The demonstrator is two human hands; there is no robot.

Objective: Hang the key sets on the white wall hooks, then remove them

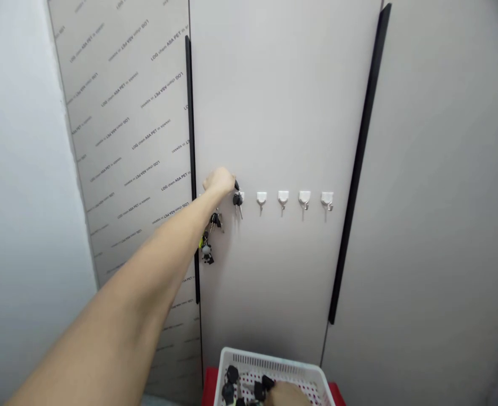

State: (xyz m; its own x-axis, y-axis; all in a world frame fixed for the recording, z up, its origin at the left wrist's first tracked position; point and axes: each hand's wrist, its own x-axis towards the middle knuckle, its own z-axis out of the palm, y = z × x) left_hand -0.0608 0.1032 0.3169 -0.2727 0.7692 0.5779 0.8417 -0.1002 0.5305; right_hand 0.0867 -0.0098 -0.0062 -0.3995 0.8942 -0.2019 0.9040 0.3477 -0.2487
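My left hand (220, 181) reaches out to a row of white wall hooks on a grey cabinet door, its fingers pinched on a black-headed key (238, 199) at the second hook from the left. Another key bunch (210, 230) with a small black-and-white charm hangs from the hook just left of it, partly hidden by my forearm. Three or more hooks to the right, such as the hook (283, 198), hang bare. My right hand (286, 395) is low in a white basket (270, 361), resting among several black keys (232, 374); its fingers are mostly out of frame.
The basket sits on something red (209, 383) at the foot of the cabinet. Black vertical handle strips (359, 158) run along the door edges. A panel with printed protective film (122, 141) stands to the left, beside a plain white wall.
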